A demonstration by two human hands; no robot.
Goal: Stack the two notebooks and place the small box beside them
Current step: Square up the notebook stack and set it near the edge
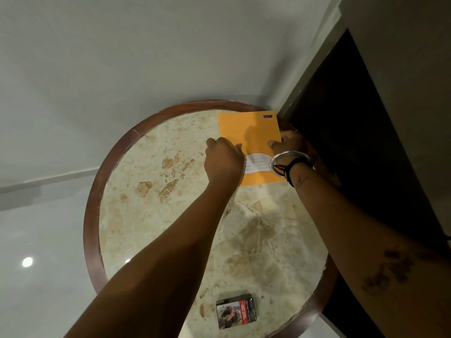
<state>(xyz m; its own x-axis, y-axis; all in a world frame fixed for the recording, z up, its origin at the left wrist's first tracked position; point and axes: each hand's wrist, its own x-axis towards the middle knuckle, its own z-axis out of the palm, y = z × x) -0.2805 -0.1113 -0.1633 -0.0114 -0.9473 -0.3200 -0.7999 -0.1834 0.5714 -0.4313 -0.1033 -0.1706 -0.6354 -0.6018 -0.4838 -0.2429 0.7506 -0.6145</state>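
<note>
Hands are meeting on the orange notebook (246,135) at the far edge of the round marble desk (170,215) — the left hand (223,162) is pressing on its left edge with fingers curled down, the right hand (289,142) is holding its right edge, thumb lying on the cover. Both grips are closed onto that one cover. Only one orange face is showing; whether the second notebook is lying squared beneath it I cannot tell, though the two-handed press is reading to me as an aligning of a stack.

The notebook's long axis is running away from the person, its label end nearest the wrists, its right side almost touching the dark panel (353,142) beside the desk.

Outward from the grips, the small box (236,313) is sitting flat at the near rim, well apart from the notebook — straight back along the forearms toward the body. It is lying between the two arms, somewhat closer to the right forearm, so I judge the right hand better placed for fetching it and carrying it forward to the notebook's side.
</note>
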